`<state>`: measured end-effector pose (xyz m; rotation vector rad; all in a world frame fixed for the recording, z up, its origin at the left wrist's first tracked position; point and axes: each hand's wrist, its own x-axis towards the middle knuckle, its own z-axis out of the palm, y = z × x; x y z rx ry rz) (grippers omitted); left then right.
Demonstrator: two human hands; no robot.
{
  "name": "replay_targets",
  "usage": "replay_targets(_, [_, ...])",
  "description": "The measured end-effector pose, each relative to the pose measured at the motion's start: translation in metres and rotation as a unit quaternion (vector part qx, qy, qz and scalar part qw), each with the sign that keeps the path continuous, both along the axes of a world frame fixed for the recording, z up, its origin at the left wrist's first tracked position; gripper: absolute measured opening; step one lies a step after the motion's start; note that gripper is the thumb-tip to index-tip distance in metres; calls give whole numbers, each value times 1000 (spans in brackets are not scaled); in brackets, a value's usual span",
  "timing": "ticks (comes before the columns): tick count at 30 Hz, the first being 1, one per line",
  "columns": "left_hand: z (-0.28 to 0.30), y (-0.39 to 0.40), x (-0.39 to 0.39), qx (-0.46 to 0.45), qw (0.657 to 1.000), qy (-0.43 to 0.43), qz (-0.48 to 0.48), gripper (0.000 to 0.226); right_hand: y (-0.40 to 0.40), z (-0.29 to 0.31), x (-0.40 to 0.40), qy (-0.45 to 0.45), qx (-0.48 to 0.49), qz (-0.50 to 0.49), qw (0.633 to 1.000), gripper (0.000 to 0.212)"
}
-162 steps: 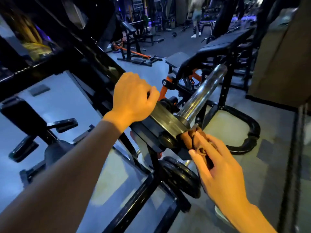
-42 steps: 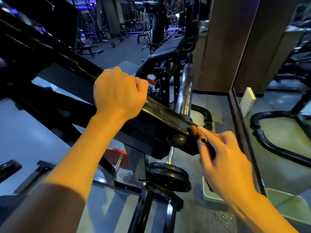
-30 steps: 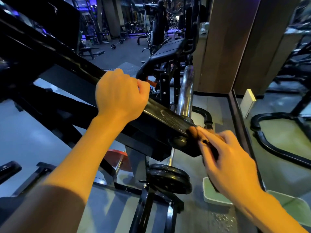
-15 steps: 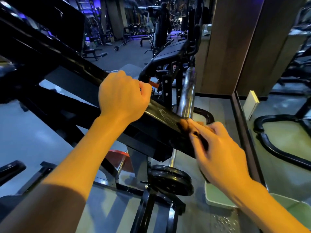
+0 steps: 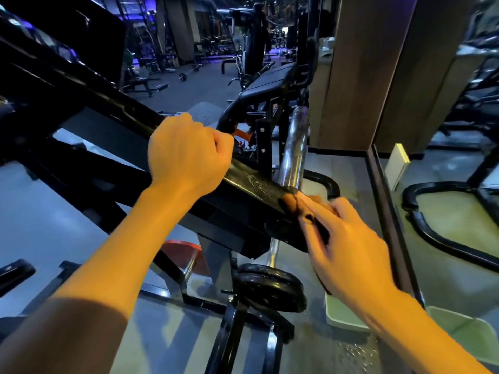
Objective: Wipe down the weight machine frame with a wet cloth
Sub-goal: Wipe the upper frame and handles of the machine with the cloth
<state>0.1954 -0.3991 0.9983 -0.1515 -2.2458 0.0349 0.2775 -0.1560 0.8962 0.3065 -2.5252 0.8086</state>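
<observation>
Right hand point(image 5: 348, 249), pinching brown damp cloth point(image 5: 290, 202), has climbed from end face onto black steel arm point(image 5: 251, 184), frame centre; left hand point(image 5: 186, 155) grips arm. Top wiping begun.

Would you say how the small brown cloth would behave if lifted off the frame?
The small brown cloth is bunched under the right hand, so it is probably floppy and light. Streaks on the black frame arm suggest it is damp, perhaps clingy.
</observation>
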Motion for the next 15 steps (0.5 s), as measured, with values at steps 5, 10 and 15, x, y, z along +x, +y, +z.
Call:
replay_targets(5, [0, 2, 0, 10, 1000, -5, 15, 53, 6, -14, 4, -17, -48, -26, 998, 40])
replay_targets(10, [0, 2, 0, 3, 1000, -5, 18, 54, -55, 28, -27, 36, -58, 60, 996, 36])
replay_targets(15, [-1, 1, -2, 11, 1000, -18, 4, 55, -18, 7, -16, 28, -60, 50, 997, 41])
